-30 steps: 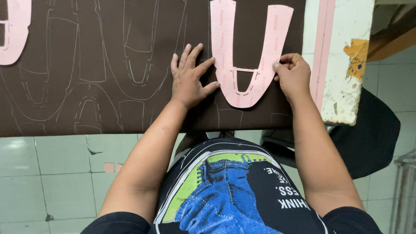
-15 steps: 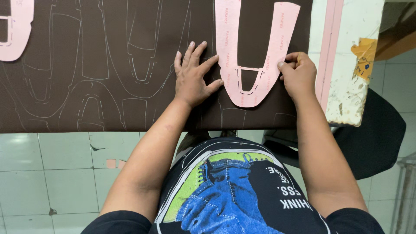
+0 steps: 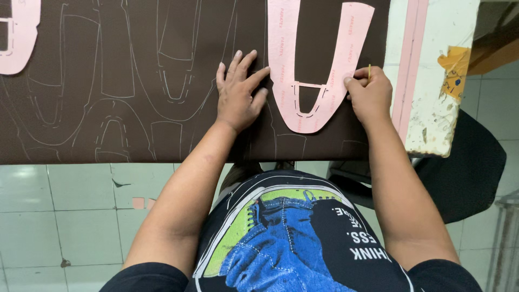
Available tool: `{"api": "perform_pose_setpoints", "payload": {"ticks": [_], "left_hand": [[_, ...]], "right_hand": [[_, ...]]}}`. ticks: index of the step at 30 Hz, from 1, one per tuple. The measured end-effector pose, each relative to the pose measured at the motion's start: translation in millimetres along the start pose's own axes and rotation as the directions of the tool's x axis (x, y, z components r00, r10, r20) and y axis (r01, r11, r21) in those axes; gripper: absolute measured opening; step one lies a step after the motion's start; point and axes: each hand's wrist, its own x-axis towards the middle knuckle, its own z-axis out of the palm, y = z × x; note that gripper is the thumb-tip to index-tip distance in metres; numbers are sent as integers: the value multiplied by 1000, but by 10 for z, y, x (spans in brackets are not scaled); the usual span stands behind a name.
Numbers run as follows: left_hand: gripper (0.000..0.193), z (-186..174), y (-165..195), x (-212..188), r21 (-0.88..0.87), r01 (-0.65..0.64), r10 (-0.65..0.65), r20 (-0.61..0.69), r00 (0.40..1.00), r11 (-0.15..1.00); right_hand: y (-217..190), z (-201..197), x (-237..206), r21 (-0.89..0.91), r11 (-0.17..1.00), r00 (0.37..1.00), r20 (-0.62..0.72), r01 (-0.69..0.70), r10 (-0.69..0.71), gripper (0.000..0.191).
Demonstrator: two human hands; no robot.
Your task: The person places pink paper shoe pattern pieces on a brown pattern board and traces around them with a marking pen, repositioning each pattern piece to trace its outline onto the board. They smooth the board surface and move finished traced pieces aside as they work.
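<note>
A pink U-shaped paper pattern (image 3: pixel 303 65) lies on a dark brown sheet (image 3: pixel 135 81) marked with several pale traced outlines. My left hand (image 3: pixel 238 94) lies flat on the sheet with fingers spread, its fingertips pressing the pattern's left edge. My right hand (image 3: pixel 370 92) is at the pattern's right arm, fingers closed around a thin yellow marking tool (image 3: pixel 369 71) whose tip pokes up above the knuckles.
A second pink pattern (image 3: pixel 16 38) lies at the sheet's top left. A worn white table (image 3: pixel 432 81) with a pink strip shows at the right. A dark chair seat (image 3: pixel 465 167) is beside my right arm, over pale green floor tiles (image 3: pixel 81 216).
My right hand has slid slightly down along the pattern's right arm. My left hand stays pressed at the pattern's left edge.
</note>
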Motion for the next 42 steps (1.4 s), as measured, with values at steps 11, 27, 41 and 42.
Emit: {"api": "perform_pose_setpoints", "payload": {"ticks": [11, 27, 41, 42], "left_hand": [[53, -73, 72, 12, 18, -4, 3, 26, 1000, 1000], [59, -74, 71, 16, 48, -3, 0, 52, 999, 999], [66, -110, 107, 28, 43, 0, -4, 78, 997, 999], [66, -112, 106, 28, 42, 0, -3, 79, 997, 999]], "right_hand": [[-43, 50, -64, 275, 951, 990, 28, -143, 141, 15], [-20, 103, -62, 343, 932, 991, -14, -120, 132, 16], [-35, 83, -86, 277, 957, 995, -16, -90, 98, 14], [-26, 81, -84, 286, 954, 996, -10, -87, 94, 14]]}}
